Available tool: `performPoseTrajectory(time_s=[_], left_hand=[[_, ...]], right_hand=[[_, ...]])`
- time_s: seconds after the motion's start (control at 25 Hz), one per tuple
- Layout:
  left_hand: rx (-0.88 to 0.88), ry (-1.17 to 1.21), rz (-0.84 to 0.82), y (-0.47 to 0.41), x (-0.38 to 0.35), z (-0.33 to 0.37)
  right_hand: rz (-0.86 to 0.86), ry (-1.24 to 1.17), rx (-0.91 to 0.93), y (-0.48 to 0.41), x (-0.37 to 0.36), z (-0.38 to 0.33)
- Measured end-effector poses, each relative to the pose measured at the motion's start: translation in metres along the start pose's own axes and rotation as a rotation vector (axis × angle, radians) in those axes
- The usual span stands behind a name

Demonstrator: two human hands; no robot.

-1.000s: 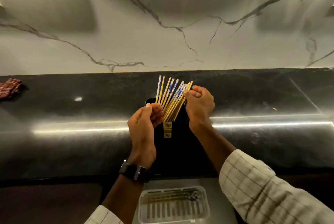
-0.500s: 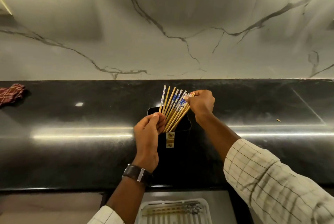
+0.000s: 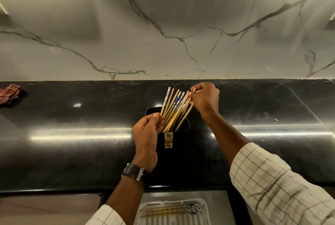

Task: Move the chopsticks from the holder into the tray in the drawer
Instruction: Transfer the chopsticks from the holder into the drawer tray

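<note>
Chopsticks (image 3: 173, 109) stand fanned out in a black holder (image 3: 178, 152) on the dark counter (image 3: 72, 152). Their blue-patterned and plain wooden tops lean toward the far right. The right hand (image 3: 205, 98) reaches over from the right. Its thumb and fingertips (image 3: 190, 95) pinch the upper ends of the rightmost sticks, drawing them slightly away from the rest of the fan. The other fingers are curled into the palm.

The left hand (image 3: 146, 134) sits at the near left of the holder. Its fingers are curled, with the tips against the left side of the bundle just above the rim. Whether they actually grip a stick or only touch the bundle cannot be told. A dark watch (image 3: 136, 172) sits on that wrist, and both forearms come out of checked sleeves (image 3: 272, 188).

Below the near edge of the counter, an open drawer (image 3: 219, 204) holds a pale slotted tray (image 3: 172, 200). A few chopsticks already in the tray (image 3: 168, 211) lie side by side, running left to right. The left forearm crosses over the tray's left corner.

A red checked cloth (image 3: 10, 94) lies at the far left of the counter. A small crumb (image 3: 275, 119) sits well off to the right. A veined marble wall (image 3: 163, 25) rises behind the counter.
</note>
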State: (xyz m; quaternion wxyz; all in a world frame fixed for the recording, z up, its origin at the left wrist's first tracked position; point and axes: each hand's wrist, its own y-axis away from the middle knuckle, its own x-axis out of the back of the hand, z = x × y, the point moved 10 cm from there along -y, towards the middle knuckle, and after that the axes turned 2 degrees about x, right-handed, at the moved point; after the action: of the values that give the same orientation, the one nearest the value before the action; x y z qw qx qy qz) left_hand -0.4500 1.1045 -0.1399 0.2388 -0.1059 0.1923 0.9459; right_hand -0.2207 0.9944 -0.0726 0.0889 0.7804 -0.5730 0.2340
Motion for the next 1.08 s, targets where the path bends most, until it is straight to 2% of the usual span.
performPoseTrajectory(time_s=[0.32,0.52,0.64,0.76,0.92,1.08], left_hand=[[0.002,0.002,-0.005,0.001,0.003,-0.003],[-0.026,-0.001,-0.016,0.001,0.005,-0.003],[-0.07,-0.056,-0.027,0.005,0.001,-0.001],[-0.078,-0.113,-0.026,0.007,-0.003,0.0],[-0.052,-0.135,-0.023,0.004,-0.001,0.0],[-0.06,-0.14,-0.02,0.003,0.001,-0.001]], right_hand=[[-0.063,0.014,-0.073,0.004,-0.01,0.007],[-0.003,0.01,0.039,-0.001,0.007,-0.018],[-0.034,-0.011,0.095,-0.002,0.007,-0.031],[-0.102,0.006,0.051,0.004,0.0,-0.019],[-0.09,0.057,-0.002,0.014,0.008,-0.001],[-0.256,0.078,-0.152,0.02,0.009,0.015]])
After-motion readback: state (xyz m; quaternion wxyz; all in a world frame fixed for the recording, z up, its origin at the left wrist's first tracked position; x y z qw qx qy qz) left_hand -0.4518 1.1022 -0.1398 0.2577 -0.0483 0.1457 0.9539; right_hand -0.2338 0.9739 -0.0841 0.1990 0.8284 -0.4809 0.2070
